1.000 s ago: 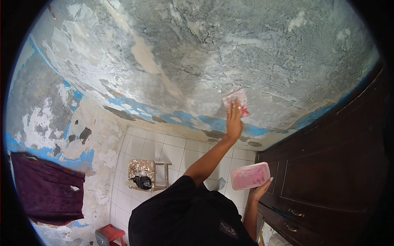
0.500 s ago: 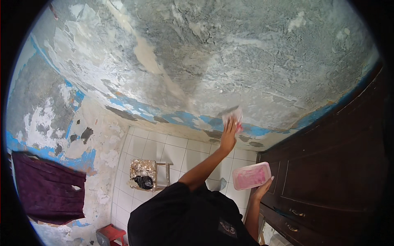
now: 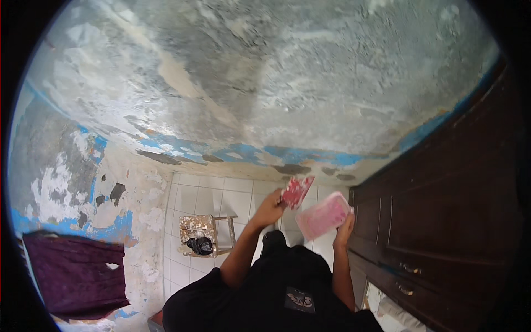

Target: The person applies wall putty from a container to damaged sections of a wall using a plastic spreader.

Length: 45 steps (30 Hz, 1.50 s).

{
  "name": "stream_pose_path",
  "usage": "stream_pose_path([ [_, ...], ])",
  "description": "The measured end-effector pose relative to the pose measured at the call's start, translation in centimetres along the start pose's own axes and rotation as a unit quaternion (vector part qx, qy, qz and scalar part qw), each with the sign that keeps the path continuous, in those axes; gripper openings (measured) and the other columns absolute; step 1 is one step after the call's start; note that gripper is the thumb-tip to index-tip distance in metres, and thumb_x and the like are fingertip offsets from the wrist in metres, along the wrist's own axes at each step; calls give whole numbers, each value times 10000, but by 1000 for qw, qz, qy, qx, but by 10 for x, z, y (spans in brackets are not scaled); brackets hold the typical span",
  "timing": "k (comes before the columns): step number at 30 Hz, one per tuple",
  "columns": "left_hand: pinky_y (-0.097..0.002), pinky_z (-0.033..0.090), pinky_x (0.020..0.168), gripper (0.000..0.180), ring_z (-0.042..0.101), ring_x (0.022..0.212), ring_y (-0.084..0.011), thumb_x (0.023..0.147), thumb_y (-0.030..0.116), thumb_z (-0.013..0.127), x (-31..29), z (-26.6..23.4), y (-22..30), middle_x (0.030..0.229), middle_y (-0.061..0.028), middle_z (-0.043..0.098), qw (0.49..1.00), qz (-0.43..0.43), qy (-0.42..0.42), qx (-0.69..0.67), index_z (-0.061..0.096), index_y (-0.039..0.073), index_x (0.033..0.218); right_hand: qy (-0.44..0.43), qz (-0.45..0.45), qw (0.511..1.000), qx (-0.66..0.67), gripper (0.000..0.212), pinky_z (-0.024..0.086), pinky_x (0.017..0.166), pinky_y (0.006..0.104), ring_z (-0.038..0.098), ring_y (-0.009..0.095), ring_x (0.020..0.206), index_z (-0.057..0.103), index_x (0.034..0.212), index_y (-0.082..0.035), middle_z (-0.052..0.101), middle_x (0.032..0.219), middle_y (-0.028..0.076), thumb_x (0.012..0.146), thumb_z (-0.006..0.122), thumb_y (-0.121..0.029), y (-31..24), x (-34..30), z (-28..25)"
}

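My left hand [image 3: 269,208] is closed on a red, flat putty scraper [image 3: 297,191] smeared with whitish filler. The scraper is held away from the wall, beside a shallow pink plastic tray [image 3: 322,217]. My right hand [image 3: 345,228] grips this tray by its right-hand edge, and the tray tilts. Pinkish-white residue coats the inside of the tray. Ahead stands a grey, patchy wall [image 3: 332,83] with pale filler streaks and a band of peeling blue paint low down.
A paint-spattered wooden stool [image 3: 196,222] with a black plastic bag [image 3: 199,245] on it stands on white floor tiles [image 3: 237,199]. A purple curtain [image 3: 74,274] hangs at left. Dark wooden cabinets [image 3: 442,205] line the right side.
My left hand has come away from the wall with the scraper, moving back and left toward the tray. My right hand has raised and tilted the tray, bringing it slightly left.
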<state>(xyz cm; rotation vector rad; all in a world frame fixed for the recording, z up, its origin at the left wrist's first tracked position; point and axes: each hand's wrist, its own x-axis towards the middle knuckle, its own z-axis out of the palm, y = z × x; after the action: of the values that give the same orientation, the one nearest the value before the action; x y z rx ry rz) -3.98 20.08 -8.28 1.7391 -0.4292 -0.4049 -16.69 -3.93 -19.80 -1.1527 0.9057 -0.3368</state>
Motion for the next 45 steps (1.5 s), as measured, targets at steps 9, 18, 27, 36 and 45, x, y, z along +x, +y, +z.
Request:
stream_pose_path([
  [9, -437, 493, 841, 264, 600, 963, -408, 870, -60, 549, -21, 28, 46, 1004, -211, 599, 977, 81, 2, 200, 628, -23, 1120, -98, -106, 988, 53, 619, 368, 1078, 343, 511, 203, 1247, 487, 1406, -10, 550, 1341, 113, 1079, 310, -505, -54, -27, 65],
  [18, -468, 509, 897, 346, 602, 1093, -393, 858, -11, 561, -34, 42, 50, 1172, -208, 624, 951, 89, 115, 275, 639, -13, 1196, -108, -114, 983, 94, 594, 330, 1129, 384, 453, 263, 1323, 411, 1466, -2, 483, 1409, 161, 1095, 248, -437, -47, -42, 80],
  [27, -472, 481, 981, 468, 603, 1138, -391, 796, -36, 583, -12, 20, 48, 1256, -204, 635, 940, 160, 82, 289, 623, 9, 1260, -113, -141, 982, 59, 567, 343, 1117, 374, 465, 254, 1303, 444, 1429, 10, 501, 1385, 157, 1100, 256, -413, -50, -60, 121],
  [36, -470, 474, 999, 545, 603, 1154, -382, 744, -70, 612, -20, -54, 60, 1260, -182, 642, 938, 199, 88, 270, 621, 48, 1276, -87, -205, 975, 16, 529, 367, 1098, 363, 499, 244, 1267, 485, 1397, 20, 536, 1357, 148, 1103, 291, -374, -56, -97, 182],
  [45, -451, 535, 874, 461, 660, 1046, -375, 793, -89, 577, -20, -108, 45, 1149, -183, 688, 958, 177, -66, 217, 653, 64, 1221, -114, -164, 980, 15, 578, 380, 1090, 371, 508, 247, 1260, 498, 1393, 13, 541, 1360, 152, 1099, 274, -432, -38, -105, 226],
])
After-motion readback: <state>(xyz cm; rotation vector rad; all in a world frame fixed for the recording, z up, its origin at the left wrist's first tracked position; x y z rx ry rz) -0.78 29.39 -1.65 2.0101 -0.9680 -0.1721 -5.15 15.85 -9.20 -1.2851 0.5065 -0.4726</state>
